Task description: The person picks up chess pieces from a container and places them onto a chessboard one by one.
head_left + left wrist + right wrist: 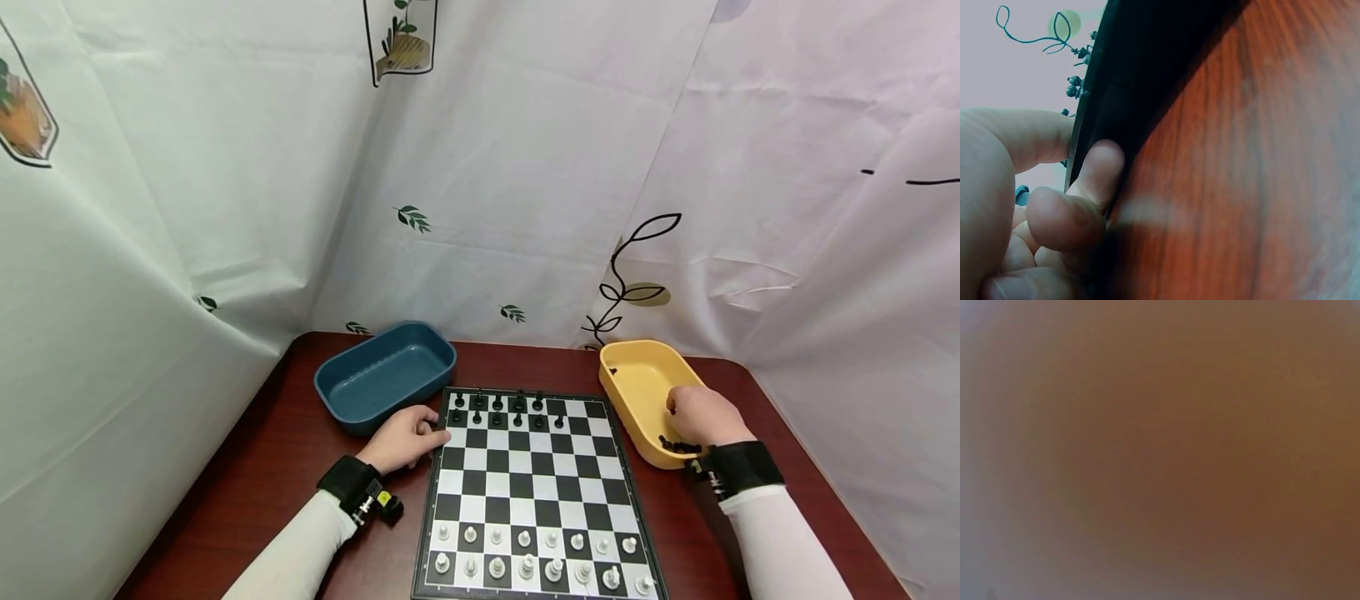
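A chessboard point(517, 475) lies on the table, with several black chess pieces point(497, 403) at the far left and two rows of white chess pieces point(527, 567) along the near side. My left hand point(401, 439) pinches the board's left edge, thumb on top; in the left wrist view its fingers point(1100, 169) press the dark side from below. Over in the yellow bin point(637, 371), my right hand point(705, 414) reaches down with bent fingers, near loose black pieces point(678, 447). I cannot tell whether its fingertips hold a piece. The right wrist view is a brown blur.
A blue bin point(386, 375) stands at the back left, just beyond my left hand. One small black piece point(612, 371) lies at the yellow bin's left wall. A patterned white cloth point(517, 208) hangs behind the dark red wooden table point(247, 500) and along its sides.
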Tool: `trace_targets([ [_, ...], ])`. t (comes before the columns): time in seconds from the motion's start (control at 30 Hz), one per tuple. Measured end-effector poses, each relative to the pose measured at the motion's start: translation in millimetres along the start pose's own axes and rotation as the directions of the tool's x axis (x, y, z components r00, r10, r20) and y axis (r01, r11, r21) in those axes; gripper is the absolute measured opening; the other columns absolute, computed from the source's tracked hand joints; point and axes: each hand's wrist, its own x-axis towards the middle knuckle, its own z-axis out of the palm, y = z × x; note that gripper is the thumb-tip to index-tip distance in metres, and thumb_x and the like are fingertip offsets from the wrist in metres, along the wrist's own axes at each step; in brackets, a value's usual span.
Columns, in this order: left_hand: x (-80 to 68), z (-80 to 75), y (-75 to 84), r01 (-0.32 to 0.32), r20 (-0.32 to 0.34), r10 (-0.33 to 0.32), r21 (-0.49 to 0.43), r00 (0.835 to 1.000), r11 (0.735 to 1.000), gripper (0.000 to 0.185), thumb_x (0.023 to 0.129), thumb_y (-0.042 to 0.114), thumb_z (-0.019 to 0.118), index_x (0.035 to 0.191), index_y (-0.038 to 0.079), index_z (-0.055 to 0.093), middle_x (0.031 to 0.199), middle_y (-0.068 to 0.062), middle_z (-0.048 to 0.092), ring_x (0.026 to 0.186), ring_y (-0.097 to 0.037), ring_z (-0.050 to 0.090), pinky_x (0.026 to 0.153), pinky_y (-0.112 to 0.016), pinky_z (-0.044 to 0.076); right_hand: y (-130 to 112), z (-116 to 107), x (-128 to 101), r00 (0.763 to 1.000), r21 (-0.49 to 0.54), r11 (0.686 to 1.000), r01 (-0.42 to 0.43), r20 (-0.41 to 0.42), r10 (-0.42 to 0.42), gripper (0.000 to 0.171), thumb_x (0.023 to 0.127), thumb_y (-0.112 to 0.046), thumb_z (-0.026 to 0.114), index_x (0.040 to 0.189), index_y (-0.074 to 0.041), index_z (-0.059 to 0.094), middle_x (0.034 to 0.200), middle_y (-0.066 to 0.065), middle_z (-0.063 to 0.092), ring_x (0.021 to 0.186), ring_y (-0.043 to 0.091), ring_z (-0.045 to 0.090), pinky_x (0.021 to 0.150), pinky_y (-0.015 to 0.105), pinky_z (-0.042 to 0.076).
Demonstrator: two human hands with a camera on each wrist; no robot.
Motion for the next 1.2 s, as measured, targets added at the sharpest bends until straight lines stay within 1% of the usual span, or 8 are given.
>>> trace_targets([
  [0.07, -0.2, 0.0, 0.2, 0.002, 0.000, -0.002, 0.000, 1.000, 1.000, 0.048, 0.102, 0.028, 0.082, 0.132, -0.005, 0.064, 0.070, 0.001, 0.064, 0.044, -0.012, 0.050, 0.049, -0.031, 0.047, -1, -2, 1, 1.000, 0.005, 1.000, -0.002, -0.005, 0.002, 0.023, 0.089, -0.001, 0.060, 0.071, -0.014, 0.055, 0.064, 0.000, 0.046, 0.061, 0.021, 0.045, 0.057, 0.037, 0.034],
  [0.2, -0.4, -0.6, 0.5, 0.003, -0.004, -0.003, 0.002, 1.000, 1.000, 0.048, 0.101, 0.029, 0.083, 0.131, -0.005, 0.065, 0.069, 0.001, 0.063, 0.044, -0.012, 0.050, 0.049, -0.031, 0.047, -3, -11, 3, 0.999, -0.001, 1.000, 0.009, -0.037, -0.009, 0.011, 0.090, -0.001, 0.065, 0.088, -0.005, 0.075, 0.081, 0.011, 0.070, 0.071, 0.027, 0.061, 0.063, 0.048, 0.053],
  [0.3, -0.3, -0.8, -0.3, 0.005, -0.008, -0.005, 0.005, 1.000, 1.000, 0.048, 0.101, 0.029, 0.083, 0.131, -0.005, 0.065, 0.069, 0.001, 0.063, 0.044, -0.012, 0.050, 0.049, -0.031, 0.047, -6, -19, 4, 0.997, -0.008, 1.000, 0.023, -0.071, -0.024, 0.018, 0.092, -0.001, 0.068, 0.105, 0.001, 0.081, 0.099, 0.020, 0.079, 0.081, 0.032, 0.071, 0.074, 0.059, 0.061],
  [0.37, -0.2, -0.7, -1.0, 0.005, -0.007, -0.005, 0.005, 1.000, 1.000, 0.048, 0.102, 0.029, 0.083, 0.132, -0.004, 0.065, 0.069, 0.001, 0.063, 0.044, -0.012, 0.050, 0.049, -0.031, 0.047, -10, -22, 5, 0.996, -0.010, 1.000, 0.029, -0.080, -0.029, 0.020, 0.093, -0.002, 0.068, 0.107, 0.002, 0.081, 0.103, 0.022, 0.079, 0.084, 0.034, 0.073, 0.077, 0.061, 0.061],
  [0.67, -0.2, -0.1, -3.3, 0.004, -0.010, -0.004, -0.002, 1.000, 1.000, 0.048, 0.101, 0.029, 0.083, 0.131, -0.004, 0.065, 0.069, 0.001, 0.064, 0.044, -0.012, 0.050, 0.048, -0.031, 0.047, -35, -34, 12, 0.991, 0.000, 0.998, 0.057, -0.119, -0.057, 0.018, 0.094, -0.004, 0.069, 0.107, -0.002, 0.081, 0.097, 0.013, 0.078, 0.078, 0.025, 0.067, 0.074, 0.055, 0.059],
  [0.9, -0.4, 0.6, -1.5, 0.004, 0.001, -0.004, -0.011, 1.000, 1.000, 0.048, 0.102, 0.028, 0.083, 0.132, -0.005, 0.064, 0.070, 0.000, 0.064, 0.044, -0.012, 0.050, 0.049, -0.031, 0.047, -56, -37, 18, 0.983, 0.051, 0.994, 0.096, -0.162, -0.087, 0.013, 0.097, -0.008, 0.077, 0.109, -0.003, 0.081, 0.096, 0.009, 0.078, 0.080, 0.025, 0.069, 0.076, 0.055, 0.059],
  [1.07, -0.4, 0.4, -0.3, 0.004, 0.003, -0.004, -0.006, 1.000, 1.000, 0.049, 0.102, 0.028, 0.082, 0.132, -0.005, 0.064, 0.070, 0.000, 0.064, 0.045, -0.012, 0.050, 0.050, -0.031, 0.048, -68, -36, 21, 0.970, 0.064, 0.989, 0.137, -0.210, -0.121, 0.014, 0.097, -0.007, 0.080, 0.110, -0.004, 0.080, 0.096, 0.007, 0.078, 0.085, 0.027, 0.071, 0.077, 0.055, 0.060],
  [1.2, 0.0, 0.2, -0.6, 0.007, 0.002, -0.007, -0.005, 1.000, 1.000, 0.049, 0.102, 0.028, 0.082, 0.133, -0.005, 0.064, 0.069, 0.000, 0.063, 0.045, -0.012, 0.050, 0.050, -0.031, 0.048, -78, -35, 23, 0.950, 0.071, 0.980, 0.187, -0.265, -0.163, 0.013, 0.095, -0.005, 0.083, 0.107, -0.005, 0.080, 0.095, 0.006, 0.077, 0.085, 0.027, 0.071, 0.078, 0.052, 0.059],
])
